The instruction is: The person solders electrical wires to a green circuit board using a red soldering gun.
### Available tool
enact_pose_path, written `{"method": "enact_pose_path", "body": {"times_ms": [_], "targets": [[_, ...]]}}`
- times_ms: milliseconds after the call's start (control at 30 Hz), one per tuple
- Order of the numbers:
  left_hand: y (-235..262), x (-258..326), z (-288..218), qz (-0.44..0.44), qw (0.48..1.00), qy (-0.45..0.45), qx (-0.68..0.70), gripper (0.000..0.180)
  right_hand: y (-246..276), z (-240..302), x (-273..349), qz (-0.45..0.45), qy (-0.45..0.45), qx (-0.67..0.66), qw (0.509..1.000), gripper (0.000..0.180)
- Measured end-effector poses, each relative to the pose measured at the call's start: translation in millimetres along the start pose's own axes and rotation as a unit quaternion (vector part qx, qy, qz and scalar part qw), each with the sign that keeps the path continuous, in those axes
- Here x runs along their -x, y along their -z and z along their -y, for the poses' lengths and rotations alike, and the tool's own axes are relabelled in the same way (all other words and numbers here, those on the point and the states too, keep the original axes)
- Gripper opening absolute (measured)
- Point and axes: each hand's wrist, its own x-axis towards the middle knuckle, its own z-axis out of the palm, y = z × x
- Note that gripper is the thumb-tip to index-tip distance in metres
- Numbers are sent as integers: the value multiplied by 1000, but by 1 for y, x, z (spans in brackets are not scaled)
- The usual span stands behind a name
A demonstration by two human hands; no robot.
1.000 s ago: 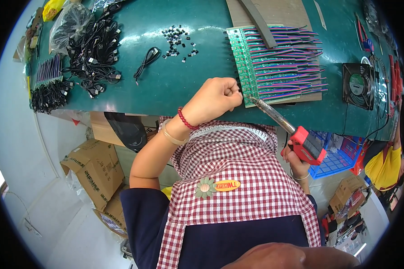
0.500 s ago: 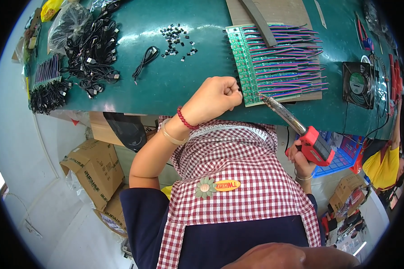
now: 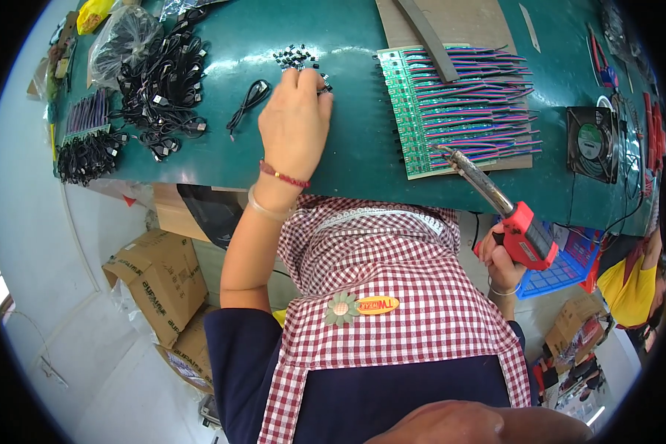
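Observation:
My left hand (image 3: pixel 296 122) is over the small black connectors (image 3: pixel 294 56) scattered on the green table. Its fingers are bent down and close together among the nearest pieces; the fingertips are hidden, so what they pinch cannot be made out. My right hand (image 3: pixel 499 260) is closed round the red handle of a soldering iron (image 3: pixel 527 240). The iron's tip points up and left, over the near end of a row of green circuit boards (image 3: pixel 409 111). Black, red and blue wires (image 3: pixel 477 100) run rightward from the boards, and dark connectors line their left edge.
A flat grey bar (image 3: pixel 428 37) lies across the wires on a cardboard sheet (image 3: pixel 481 22). Left are a looped black cable (image 3: pixel 249 105) and a heap of black USB cables (image 3: pixel 163 81). A black fan (image 3: pixel 592 144) stands at right. Below are a blue basket (image 3: pixel 555 277) and cardboard boxes (image 3: pixel 159 277).
My left hand has moved away from the boards' near left edge, left and farther out to the scattered connectors. The soldering iron has shifted only slightly in my right hand.

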Motion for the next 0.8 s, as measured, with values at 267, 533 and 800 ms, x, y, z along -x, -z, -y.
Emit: {"method": "enact_pose_path", "body": {"times_ms": [267,533,800], "targets": [[-1,4,6,29,999,-18,-32,11,-3,-1,-4,-7,22,-16,1000,37],[32,65,-68,352,749,104,551,9,-69,14,-39,19,36,34,999,43],[21,81,-80,292,740,38,605,14,-74,13,-43,47,25,215,975,19]]}}
